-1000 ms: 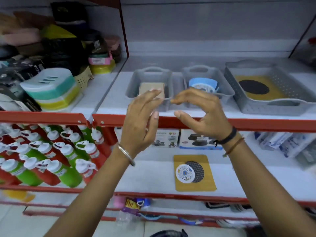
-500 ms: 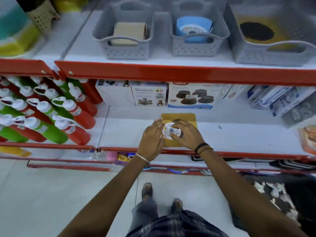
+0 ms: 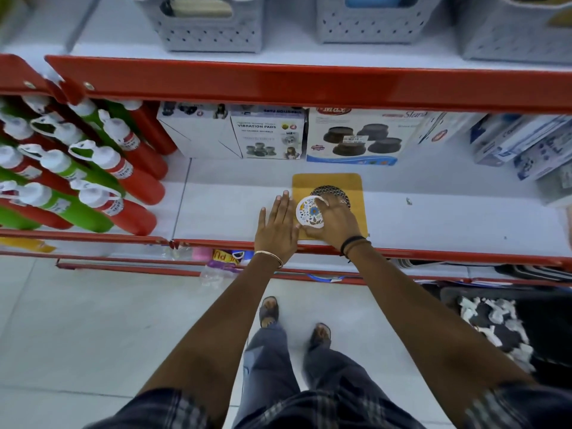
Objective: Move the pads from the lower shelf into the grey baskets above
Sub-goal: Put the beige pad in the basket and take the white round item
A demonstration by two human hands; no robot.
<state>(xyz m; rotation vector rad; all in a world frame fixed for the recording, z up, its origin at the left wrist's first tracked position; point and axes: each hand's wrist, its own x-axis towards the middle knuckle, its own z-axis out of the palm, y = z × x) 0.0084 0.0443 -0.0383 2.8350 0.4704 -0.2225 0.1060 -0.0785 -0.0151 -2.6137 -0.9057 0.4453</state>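
While left hand (image 3: 276, 226) lies flat, right fingers (image 3: 325, 202) on white pad (image 3: 309, 212)

White box (image 3: 268, 135) on the lower shelf read "VIBRATION PADS"; smaller print was too blurred. Neighbouring blue-edged box (image 3: 356, 136) showed an upside-down red logo, possibly "Max", plus partial script "Stars".

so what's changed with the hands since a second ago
Both hands dropped from the grey baskets down to the lower shelf. The right hand has taken hold of the round white floral pad; the left hand lies flat and open beside it. The yellow mat and dark mesh pad stayed put.
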